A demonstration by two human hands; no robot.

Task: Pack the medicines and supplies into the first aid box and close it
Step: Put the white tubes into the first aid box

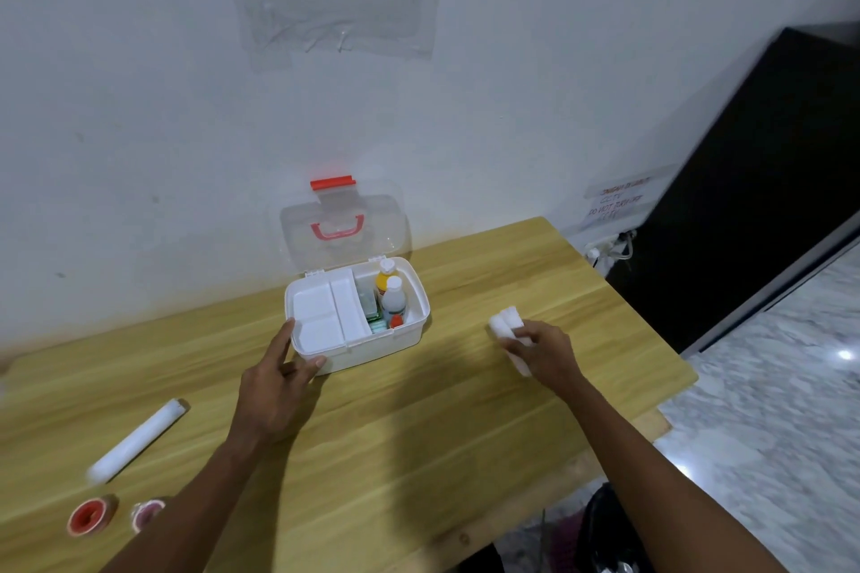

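Grasping two gauze rolls (505, 322) in right hand (547, 351), left hand (274, 391) relaxed, touching one open box (372, 347), two tape rolls (91, 516) aside.

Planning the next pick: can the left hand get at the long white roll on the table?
Probably yes. The left hand only touches the first aid box, holding nothing, and the long white roll lies uncovered on the table to its left, nothing between.
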